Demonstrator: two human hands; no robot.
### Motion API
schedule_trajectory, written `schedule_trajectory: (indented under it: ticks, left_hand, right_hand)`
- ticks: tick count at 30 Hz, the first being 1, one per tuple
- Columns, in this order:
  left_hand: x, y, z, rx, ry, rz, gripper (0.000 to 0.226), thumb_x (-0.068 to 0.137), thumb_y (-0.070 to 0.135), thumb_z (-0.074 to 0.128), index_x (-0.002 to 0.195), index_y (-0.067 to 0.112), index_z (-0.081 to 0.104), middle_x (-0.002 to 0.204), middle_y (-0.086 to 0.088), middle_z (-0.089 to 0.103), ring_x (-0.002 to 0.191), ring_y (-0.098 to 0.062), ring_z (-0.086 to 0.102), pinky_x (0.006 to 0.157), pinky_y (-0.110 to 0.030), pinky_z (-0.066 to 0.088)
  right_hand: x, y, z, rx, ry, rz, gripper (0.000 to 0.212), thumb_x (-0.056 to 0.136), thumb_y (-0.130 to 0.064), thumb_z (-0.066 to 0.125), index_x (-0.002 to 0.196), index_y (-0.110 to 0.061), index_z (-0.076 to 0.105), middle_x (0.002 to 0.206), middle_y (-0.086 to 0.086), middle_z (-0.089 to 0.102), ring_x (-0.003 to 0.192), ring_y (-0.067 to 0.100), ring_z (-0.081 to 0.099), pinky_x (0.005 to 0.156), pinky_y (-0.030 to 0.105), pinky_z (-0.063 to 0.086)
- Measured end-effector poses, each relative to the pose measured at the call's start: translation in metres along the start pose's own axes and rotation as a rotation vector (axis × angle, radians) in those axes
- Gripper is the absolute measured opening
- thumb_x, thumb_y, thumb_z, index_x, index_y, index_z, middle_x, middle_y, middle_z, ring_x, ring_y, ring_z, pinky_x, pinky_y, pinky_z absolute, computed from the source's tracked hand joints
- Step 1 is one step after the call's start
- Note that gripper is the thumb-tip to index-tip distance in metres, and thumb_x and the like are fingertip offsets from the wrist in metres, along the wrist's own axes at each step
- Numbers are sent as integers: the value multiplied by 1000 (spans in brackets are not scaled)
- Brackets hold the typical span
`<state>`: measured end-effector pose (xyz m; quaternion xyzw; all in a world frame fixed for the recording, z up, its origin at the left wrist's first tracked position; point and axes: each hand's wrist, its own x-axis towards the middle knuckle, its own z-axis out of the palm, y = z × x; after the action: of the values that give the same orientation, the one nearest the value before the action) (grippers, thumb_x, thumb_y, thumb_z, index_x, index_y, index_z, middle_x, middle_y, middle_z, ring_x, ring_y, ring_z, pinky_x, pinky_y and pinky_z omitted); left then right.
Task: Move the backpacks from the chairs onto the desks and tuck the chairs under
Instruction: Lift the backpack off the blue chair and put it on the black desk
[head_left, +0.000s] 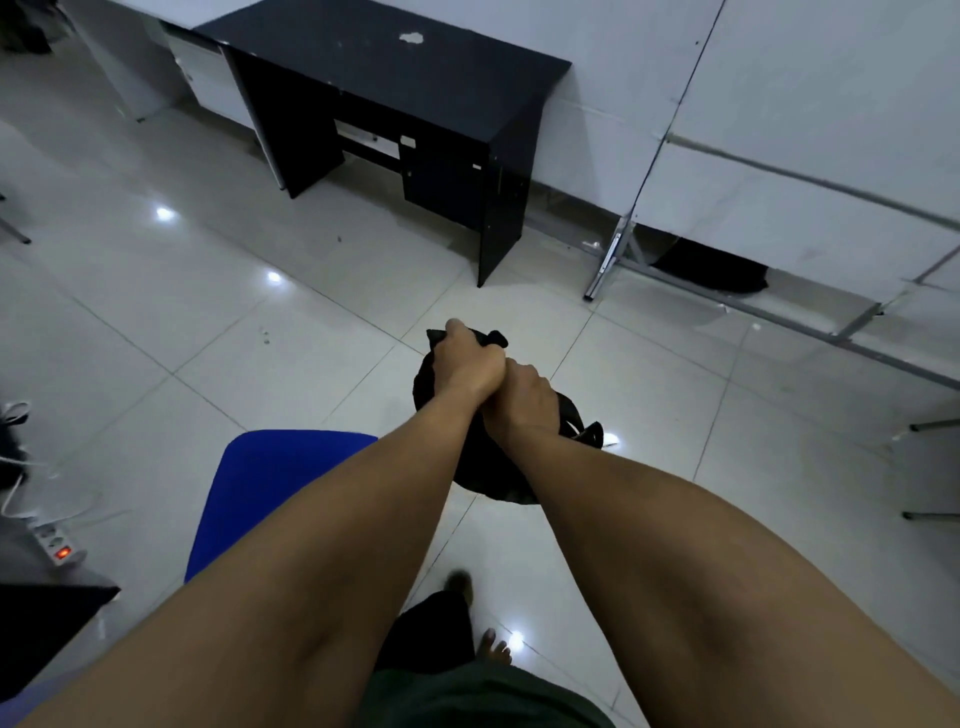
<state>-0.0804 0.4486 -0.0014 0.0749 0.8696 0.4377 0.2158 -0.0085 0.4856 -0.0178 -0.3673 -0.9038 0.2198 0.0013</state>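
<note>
A black backpack (485, 467) hangs in the air above the tiled floor, held out in front of me. My left hand (465, 364) is closed on its top handle. Right beside it, my right hand (524, 397) grips the top of the bag too, and the two hands touch. My arms hide most of the backpack. A blue chair (270, 488) stands just to my lower left with nothing on its seat. A black desk (384, 67) stands against the white wall further ahead, its top bare except for a white scuff.
A white drawer cabinet (208, 78) stands left of the desk. Metal frame legs (605, 265) and white panels run along the right. A power strip (57, 543) with cables lies on the floor at the left. My bare feet (493, 647) are below.
</note>
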Motion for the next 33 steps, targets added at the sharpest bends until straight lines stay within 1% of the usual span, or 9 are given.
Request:
schedule_trajectory:
  ticks: [3,7,9,13,17,21,26,30,33]
  left_hand:
    - [22,8,8,-66,-45,63,9,78,30,50,82,23,51,83,4,60,73,-15,58,58,-30,42]
    - [75,5,-6,126,21,254,18,76,35,44,73,29,61,76,10,66,77,-16,61,65,-32,48]
    - [112,5,-11,354,-80,333,16,76,26,54,89,33,60,99,6,62,97,-18,56,76,-35,50]
    - [164,15,-4,706,-328,290,70,76,14,64,139,23,34,136,-10,38,124,-29,38,96,-43,46]
    - [209,28,10,841,-449,241,93,78,12,69,153,23,15,153,-13,20,135,-35,32,106,-48,40]
    - [253,37,18,804,-448,284,49,84,28,67,127,22,46,132,-8,45,120,-32,48,98,-48,45]
    - [299,64,32,431,-314,372,6,94,24,50,99,21,47,90,-9,64,83,-31,61,74,-43,53]
    - [341,110,56,242,-120,409,13,93,14,47,89,26,42,84,-6,60,79,-31,58,66,-36,47]
    - [384,161,67,261,-16,424,8,93,14,47,97,20,45,89,-10,61,82,-34,57,69,-41,49]
  right_hand:
    - [31,11,-6,1,15,17,13,91,-11,45,95,-12,57,94,10,63,89,32,62,72,39,48]
    - [74,39,-14,-90,-25,35,21,85,-1,46,98,-10,60,99,14,61,94,35,61,75,38,48]
    - [94,49,-14,-107,-66,28,22,80,1,46,93,-11,60,96,13,60,92,34,61,73,37,49]
    - [136,50,-18,-53,-113,41,19,71,0,42,74,-14,55,77,5,52,75,31,57,58,32,39]
    - [182,55,-39,-19,-96,14,23,68,-1,45,75,-17,60,79,6,55,75,31,57,59,32,41]
    - [231,67,-58,9,-89,-13,25,66,-1,45,74,-21,60,78,7,60,74,29,57,59,30,40]
    - [301,75,-79,24,-39,-55,31,70,-1,48,83,-22,67,79,3,62,76,27,56,62,29,38]
    - [377,81,-108,13,28,-113,30,70,-1,50,85,-21,67,78,4,62,78,30,58,64,29,38]
    - [445,82,-139,32,53,-145,31,69,0,51,83,-22,67,76,4,61,82,31,60,65,28,36]
